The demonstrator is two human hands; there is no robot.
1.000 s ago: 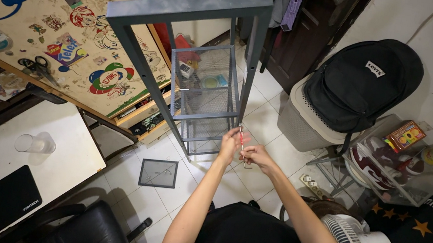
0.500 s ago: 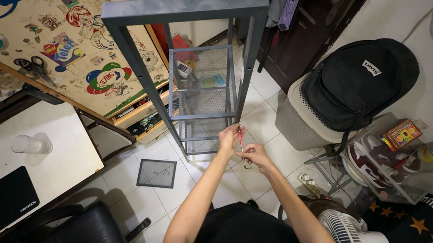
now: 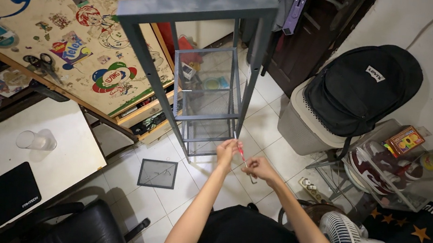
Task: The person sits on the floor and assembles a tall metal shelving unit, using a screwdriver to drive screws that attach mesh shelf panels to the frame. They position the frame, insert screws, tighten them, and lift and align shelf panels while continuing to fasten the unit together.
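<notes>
While two hands meet low before one grey metal shelf frame (image 3: 208, 77), the left hand (image 3: 228, 151) and right hand (image 3: 259, 168) pinch one thin red tool (image 3: 241, 154) between them. Beyond, one clear box (image 3: 400, 175) holds sneakers; one black backpack (image 3: 361, 89) tops a bin.

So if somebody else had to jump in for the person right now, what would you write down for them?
Left hand: closed on the top end of a thin red tool, right by the lower front leg of the grey metal shelf frame.
Right hand: fingers closed near the tool's lower end; a small dark piece hangs just below it.
Done: frame stands upright on the tiled floor, mesh shelves already inside.
Left: one square mesh panel lies loose on the floor beside the frame.
</notes>
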